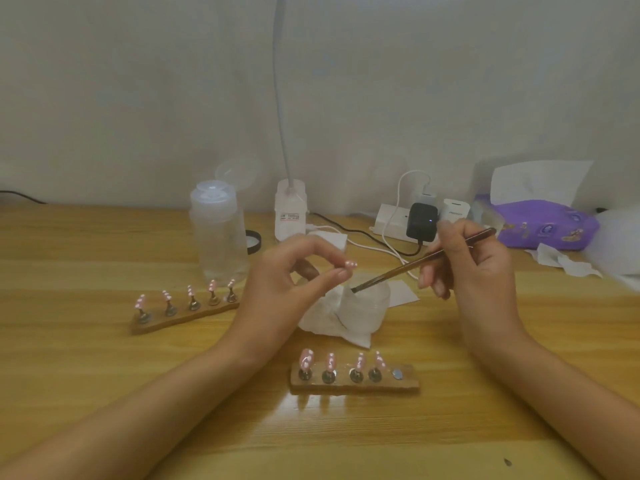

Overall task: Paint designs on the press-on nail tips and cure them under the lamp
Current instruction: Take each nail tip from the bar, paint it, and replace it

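Nail tips (189, 292) stand on a holder (183, 317) at the worktop's (86, 244) left. Left hand (277, 285) fingers (330, 277) pinch one pink tip (350, 264) above crumpled tissue (346, 317); a second holder (353, 384) with four tips lies nearer. Right hand (478, 268) fingers (446, 237) grip a brush (422, 259), bristles at the tissue.
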`<state>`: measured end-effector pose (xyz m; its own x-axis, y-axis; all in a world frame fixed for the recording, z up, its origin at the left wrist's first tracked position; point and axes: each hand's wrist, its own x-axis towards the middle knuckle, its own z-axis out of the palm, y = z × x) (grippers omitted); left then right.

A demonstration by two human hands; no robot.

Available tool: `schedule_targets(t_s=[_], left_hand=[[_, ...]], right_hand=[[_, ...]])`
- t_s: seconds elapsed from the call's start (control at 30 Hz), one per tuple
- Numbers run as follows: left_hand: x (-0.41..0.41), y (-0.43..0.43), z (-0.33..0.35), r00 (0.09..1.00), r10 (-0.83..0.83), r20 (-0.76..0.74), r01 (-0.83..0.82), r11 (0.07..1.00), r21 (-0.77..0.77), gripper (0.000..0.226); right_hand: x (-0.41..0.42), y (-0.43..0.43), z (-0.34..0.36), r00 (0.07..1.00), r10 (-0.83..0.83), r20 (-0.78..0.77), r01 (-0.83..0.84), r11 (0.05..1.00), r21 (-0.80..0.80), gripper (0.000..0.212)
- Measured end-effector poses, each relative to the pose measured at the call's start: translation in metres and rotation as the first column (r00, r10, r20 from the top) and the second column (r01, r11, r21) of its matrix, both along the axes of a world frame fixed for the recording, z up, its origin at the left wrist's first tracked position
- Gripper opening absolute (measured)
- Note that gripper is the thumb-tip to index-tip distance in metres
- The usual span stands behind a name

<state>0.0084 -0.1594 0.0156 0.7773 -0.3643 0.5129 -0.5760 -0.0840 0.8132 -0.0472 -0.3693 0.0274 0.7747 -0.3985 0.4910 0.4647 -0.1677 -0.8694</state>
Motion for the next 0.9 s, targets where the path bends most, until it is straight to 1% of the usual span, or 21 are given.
schedule_targets(t_s=[0.07,0.13,0.23,0.3,0.43,0.57,0.7,0.9], left_hand=[[-0.001,0.001,-0.005,1.000,0.005,-0.021,-0.005,1.000,0.014,0.005],[-0.001,0.001,-0.006,1.000,0.000,-0.022,0.000,1.000,0.024,0.007],[-0.003,0.003,-0.005,1.000,-0.001,-0.014,0.001,1.000,0.029,0.011],[-0.003,0.003,-0.005,1.000,0.002,-0.024,-0.002,1.000,0.027,0.013],[-0.002,0.002,-0.006,0.998,0.024,-0.057,-0.021,0.998,0.052,0.009],[0.001,0.003,-0.008,0.997,0.042,-0.071,-0.037,0.997,0.073,0.007],[0.000,0.002,-0.008,0.996,0.058,-0.067,-0.051,0.994,0.093,0.009],[0.000,0.004,-0.009,0.996,0.064,-0.070,-0.055,0.992,0.116,0.009]], right_hand=[[0.000,-0.003,-0.002,0.999,-0.038,-0.019,0.039,0.995,0.089,0.035],[0.000,-0.007,-0.005,0.998,-0.044,-0.046,0.051,0.984,0.170,0.034],[0.000,-0.010,-0.009,0.997,-0.005,-0.079,0.027,0.958,0.286,0.034],[0.001,-0.011,-0.010,0.995,0.021,-0.100,0.014,0.942,0.334,0.037],[0.001,-0.010,-0.008,0.991,0.081,-0.104,-0.033,0.917,0.398,0.034],[0.001,-0.011,-0.007,0.989,0.089,-0.114,-0.029,0.894,0.447,0.039],[0.001,-0.012,-0.006,0.988,0.069,-0.139,0.001,0.893,0.450,0.029],[0.002,-0.011,-0.006,0.987,0.076,-0.145,-0.002,0.890,0.457,0.029]])
